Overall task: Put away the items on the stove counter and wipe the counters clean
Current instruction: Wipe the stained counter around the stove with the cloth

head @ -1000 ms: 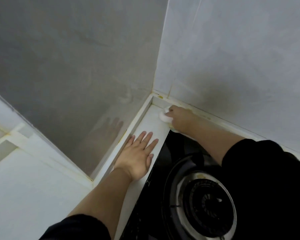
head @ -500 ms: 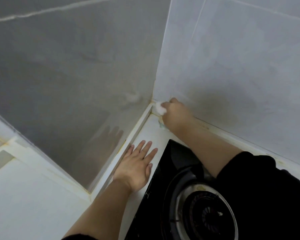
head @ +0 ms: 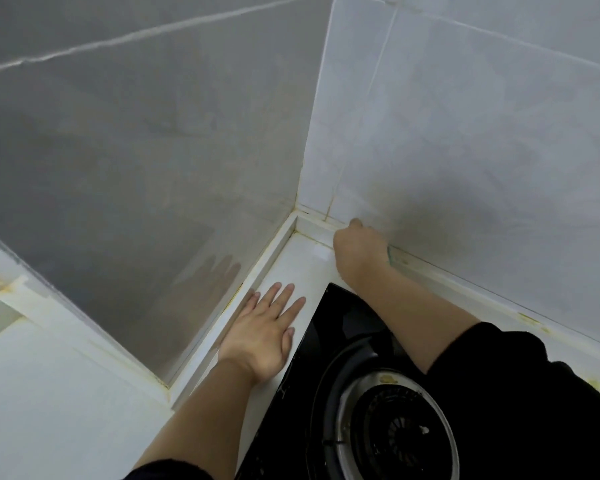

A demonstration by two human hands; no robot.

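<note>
My right hand (head: 359, 251) is closed in a fist against the raised white ledge (head: 312, 226) at the foot of the back wall, just right of the corner. Only a thin greenish edge of the cleaning cloth (head: 391, 257) shows at the hand's right side; the rest is hidden inside the fist. My left hand (head: 264, 336) lies flat, fingers spread, on the white counter strip (head: 305, 261) between the left wall and the black glass stove top (head: 343, 313). It holds nothing.
A round gas burner (head: 392, 427) sits in the stove top under my right forearm. Grey tiled walls meet in the corner (head: 297, 206). Yellowish stains dot the ledge further right (head: 529, 318). A lower white surface (head: 32, 393) lies at the far left.
My right hand slid from the corner rightwards along the back ledge, and the white cloth is now mostly hidden inside it. The view tilted upwards. My left hand stayed flat.
</note>
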